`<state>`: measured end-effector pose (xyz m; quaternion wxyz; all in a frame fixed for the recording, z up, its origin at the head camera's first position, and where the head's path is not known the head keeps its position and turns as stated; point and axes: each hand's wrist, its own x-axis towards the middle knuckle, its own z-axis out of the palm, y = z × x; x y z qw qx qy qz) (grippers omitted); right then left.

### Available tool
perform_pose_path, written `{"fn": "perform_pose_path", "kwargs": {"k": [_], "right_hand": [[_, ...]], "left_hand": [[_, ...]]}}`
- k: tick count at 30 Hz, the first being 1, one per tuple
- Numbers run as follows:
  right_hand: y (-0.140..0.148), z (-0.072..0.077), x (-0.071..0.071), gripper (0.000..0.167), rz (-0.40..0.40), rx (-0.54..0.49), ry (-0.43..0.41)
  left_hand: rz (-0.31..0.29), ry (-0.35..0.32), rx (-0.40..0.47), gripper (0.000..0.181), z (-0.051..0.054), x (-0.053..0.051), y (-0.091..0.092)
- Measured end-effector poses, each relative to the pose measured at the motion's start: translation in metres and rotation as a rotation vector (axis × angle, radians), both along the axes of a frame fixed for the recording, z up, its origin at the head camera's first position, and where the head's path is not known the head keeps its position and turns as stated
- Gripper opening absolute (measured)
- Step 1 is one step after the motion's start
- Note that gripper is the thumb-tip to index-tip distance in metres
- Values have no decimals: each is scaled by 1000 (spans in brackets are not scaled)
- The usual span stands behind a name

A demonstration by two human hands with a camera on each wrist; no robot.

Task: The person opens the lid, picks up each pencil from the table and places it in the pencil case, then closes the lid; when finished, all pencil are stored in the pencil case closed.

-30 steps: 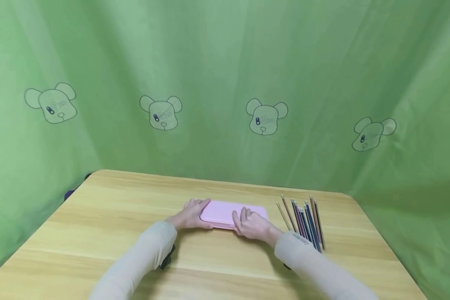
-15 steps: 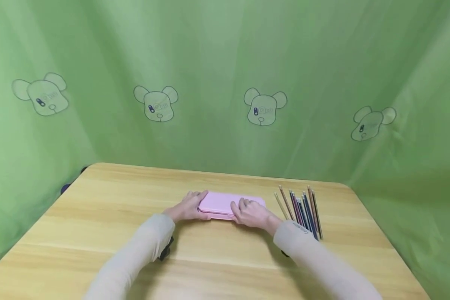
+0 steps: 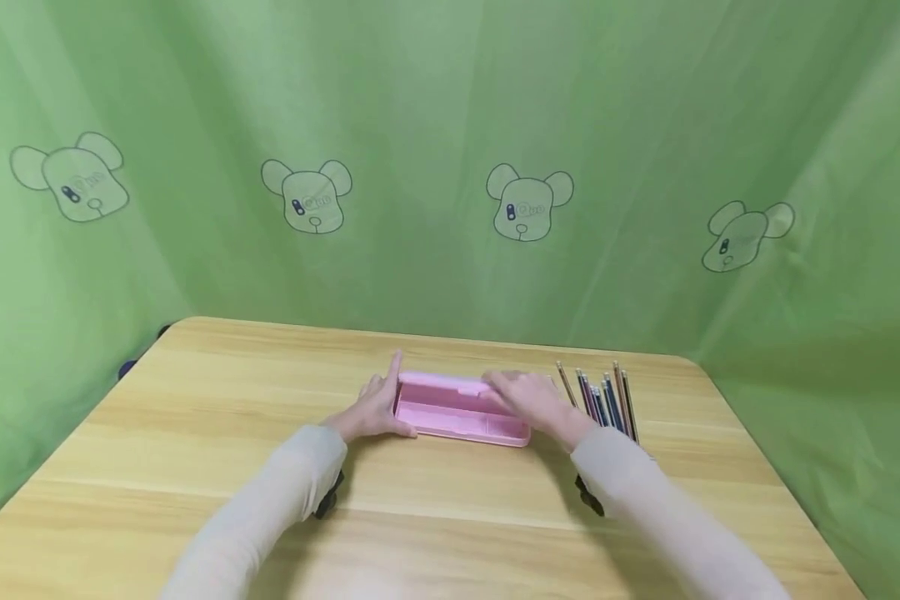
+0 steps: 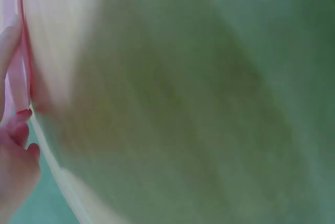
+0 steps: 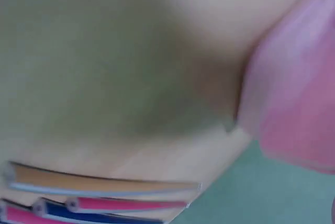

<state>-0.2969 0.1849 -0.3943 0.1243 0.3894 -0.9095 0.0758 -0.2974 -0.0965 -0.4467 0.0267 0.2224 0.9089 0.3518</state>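
A pink pencil case (image 3: 461,421) lies on the wooden table with its lid (image 3: 442,382) raised, baring a hollow inside with a divider near the right end. My left hand (image 3: 371,411) grips the case's left end, thumb at the front corner and index finger pointing up. In the left wrist view, fingers (image 4: 8,43) lie along the pink side. At the lid's right part, my right hand (image 3: 536,404) holds its edge between thumb and fingers; the hand covers the case's back right corner. The right wrist view shows the pink case (image 5: 298,88) close up and blurred.
Several pencils (image 3: 603,400) in different colours lie right of the case, partly behind the right forearm. Orange, pink and blue ones (image 5: 110,181) show in the right wrist view. A green curtain (image 3: 420,275) with bear-head prints hangs behind the table (image 3: 450,508).
The lid was down and has swung up and back, so the inside now shows. My right hand has moved up and right with it. My left index finger has straightened upward.
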Motion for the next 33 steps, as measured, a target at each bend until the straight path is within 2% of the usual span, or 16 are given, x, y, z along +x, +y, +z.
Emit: {"fn": "perform_pose_path", "kwargs": {"k": [3, 6, 7, 9, 10, 12, 16, 19, 22, 26, 29, 33], "right_hand": [[10, 7, -12, 31, -175, -142, 16], [19, 8, -21, 36, -396, -294, 19], [21, 7, -23, 38, -467, -346, -3], [24, 4, -24, 37, -550, -426, -41], [26, 2, -23, 36, -560, -438, -58], [27, -2, -21, 37, -527, -438, -85], [27, -15, -13, 53, -389, -364, -165], [28, -23, -9, 65, -336, -318, -233], [31, -29, -7, 70, -307, -259, -274], [35, -36, -6, 70, -315, -133, -323], [38, -37, -4, 68, -376, -44, -386], [38, -32, -2, 64, -431, 16, -448]], "left_hand": [[-8, 9, -27, 137, 2, 0, 1], [-15, 12, -46, 135, 4, 0, 3], [-15, 8, -58, 135, 6, 0, 4], [-13, -2, -74, 133, 7, 0, 5], [-12, -8, -84, 132, 8, 0, 5], [-10, -24, -100, 131, 9, 0, 7], [6, -62, -128, 130, 13, 1, 8], [17, -74, -162, 130, 17, 1, 8], [21, -73, -187, 130, 17, 1, 9], [18, -73, -201, 129, 16, -1, 10], [4, -78, -224, 126, 17, -2, 9], [-11, -71, -262, 122, 19, -2, 6]]}}
